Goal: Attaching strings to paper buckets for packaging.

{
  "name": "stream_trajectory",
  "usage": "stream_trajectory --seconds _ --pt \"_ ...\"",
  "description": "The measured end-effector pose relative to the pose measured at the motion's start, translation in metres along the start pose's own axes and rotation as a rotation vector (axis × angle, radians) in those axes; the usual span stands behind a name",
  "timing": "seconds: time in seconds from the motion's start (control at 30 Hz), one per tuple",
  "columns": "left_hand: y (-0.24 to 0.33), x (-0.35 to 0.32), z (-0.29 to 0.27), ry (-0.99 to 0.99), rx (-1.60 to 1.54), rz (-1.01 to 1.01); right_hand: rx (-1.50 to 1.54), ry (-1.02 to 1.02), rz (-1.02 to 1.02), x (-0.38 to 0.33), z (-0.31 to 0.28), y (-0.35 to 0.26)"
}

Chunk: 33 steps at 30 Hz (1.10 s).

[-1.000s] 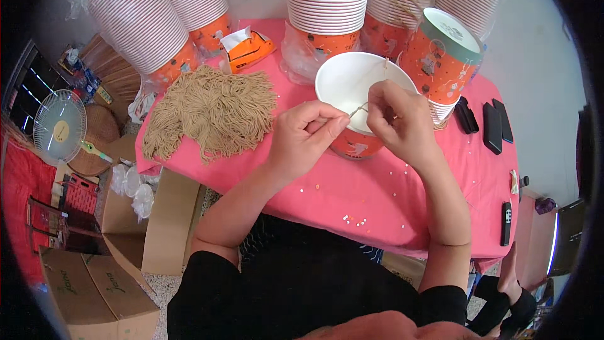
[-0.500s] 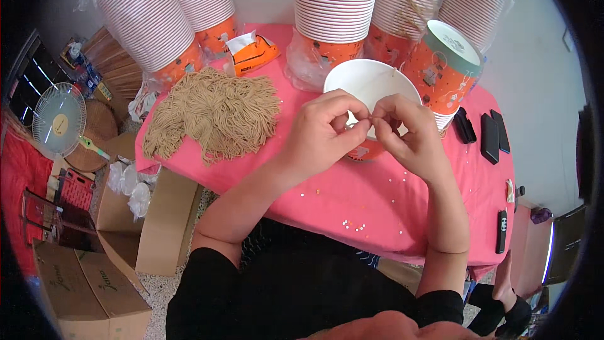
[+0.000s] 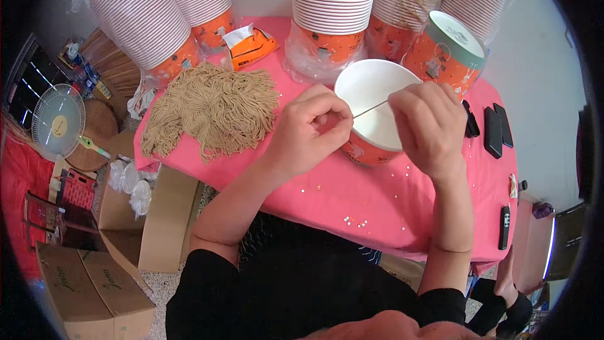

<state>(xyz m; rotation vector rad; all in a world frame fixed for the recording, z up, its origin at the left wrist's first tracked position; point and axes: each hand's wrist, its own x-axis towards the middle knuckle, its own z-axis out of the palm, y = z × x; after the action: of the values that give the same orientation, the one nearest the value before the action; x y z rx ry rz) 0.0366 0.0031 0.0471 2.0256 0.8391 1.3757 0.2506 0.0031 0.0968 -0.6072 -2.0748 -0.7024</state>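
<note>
Between my two hands a thin brown string [image 3: 371,109] is stretched tight. One end is pinched in the fingers of my left hand [image 3: 311,127]. My right hand [image 3: 431,127] is closed at the other end, its back toward the view, so its fingertips are hidden. Both hands are above an orange paper bucket [image 3: 367,153] with a white inside. To the left lies a heap of beige strings [image 3: 211,113] on the pink-covered table [image 3: 340,198].
Tall stacks of paper buckets [image 3: 333,0] line the back, near an orange tissue pack [image 3: 251,50]. An upside-down bucket [image 3: 447,56] stands right. Two phones [image 3: 492,132] and a black device [image 3: 504,228] lie along the right edge. Small round bits [image 3: 355,221] dot the cloth. Cardboard boxes [image 3: 94,286] sit left.
My hands have moved apart, the right one going right and turning over. A taut string now shows between them.
</note>
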Motion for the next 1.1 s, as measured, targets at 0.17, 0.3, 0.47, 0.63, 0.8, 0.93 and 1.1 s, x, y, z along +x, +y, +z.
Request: stream_trajectory --seconds 0.17,0.3,0.47,0.63,0.8,0.93,1.1 --pt "0.002 0.002 0.002 0.008 0.006 -0.018 -0.021 0.037 0.014 0.004 -0.007 0.003" --pt "-0.001 0.004 -0.002 0.021 0.052 -0.008 -0.053 0.070 0.005 0.005 -0.017 0.007" --pt "0.000 0.006 -0.003 -0.085 0.203 0.026 -0.073 0.212 0.074 0.006 -0.027 0.016" --pt "-0.012 0.014 -0.016 -0.224 0.268 0.212 0.109 0.178 0.310 -0.001 -0.012 0.018" --pt "-0.010 0.005 -0.020 -0.221 0.165 0.088 0.280 0.122 0.441 -0.002 -0.009 0.017" --pt "-0.016 -0.005 -0.024 -0.167 0.183 0.004 0.291 0.098 0.404 0.002 -0.014 0.014" --pt "-0.012 -0.009 -0.010 -0.101 0.129 0.047 0.324 0.083 0.498 0.002 -0.022 0.010"
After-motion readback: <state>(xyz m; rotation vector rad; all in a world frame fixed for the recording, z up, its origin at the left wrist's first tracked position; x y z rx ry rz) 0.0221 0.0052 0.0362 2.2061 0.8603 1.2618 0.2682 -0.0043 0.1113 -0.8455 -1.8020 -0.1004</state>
